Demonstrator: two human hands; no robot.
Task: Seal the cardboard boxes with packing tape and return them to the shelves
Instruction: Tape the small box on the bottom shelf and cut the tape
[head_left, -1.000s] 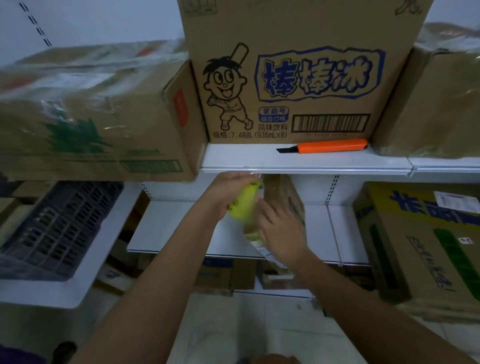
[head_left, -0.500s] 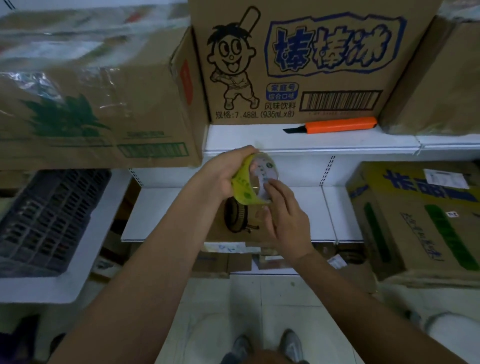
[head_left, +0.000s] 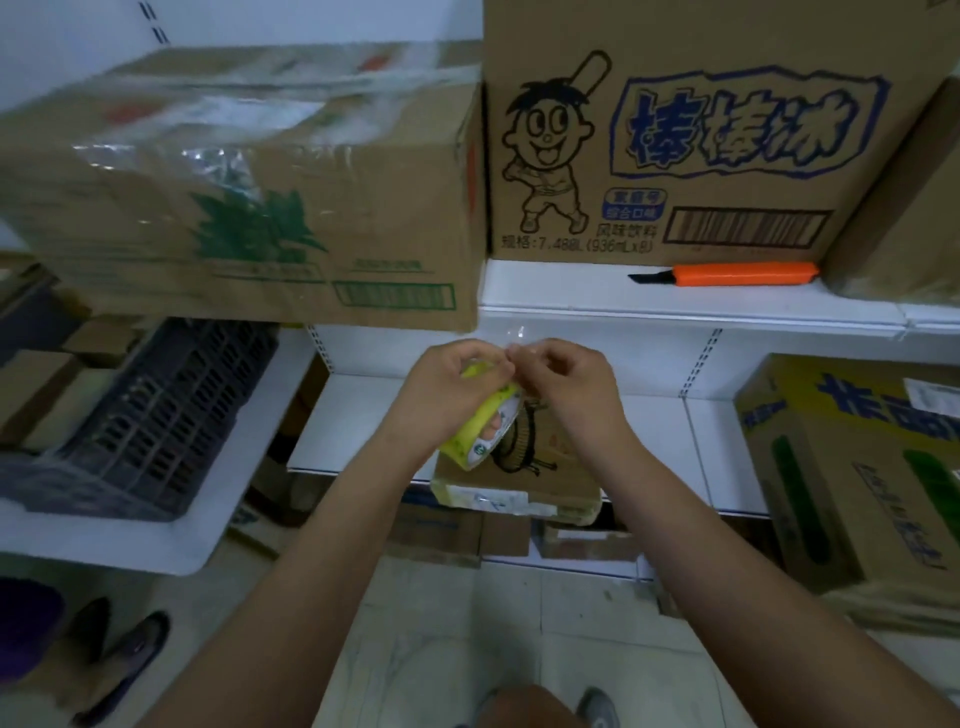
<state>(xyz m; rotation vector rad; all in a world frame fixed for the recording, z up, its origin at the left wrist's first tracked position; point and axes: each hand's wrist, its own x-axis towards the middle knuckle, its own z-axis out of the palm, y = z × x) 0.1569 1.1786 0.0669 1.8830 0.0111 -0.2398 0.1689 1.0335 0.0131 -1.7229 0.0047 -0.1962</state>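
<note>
Both hands raised | left hand (head_left: 447, 395) fingers grip tape roll (head_left: 480, 426) | right hand (head_left: 571, 384) fingers apparently pinch tape end

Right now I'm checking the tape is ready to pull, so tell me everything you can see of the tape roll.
The tape roll is a ring with a yellow-green outer band and a pale printed core, and it looks like clear packing tape. It is tilted, held up in front of the middle shelf, above a small cardboard box. The left hand grips it around the rim, while the right hand pinches at its top edge, where a clear strip seems to lift.
</note>
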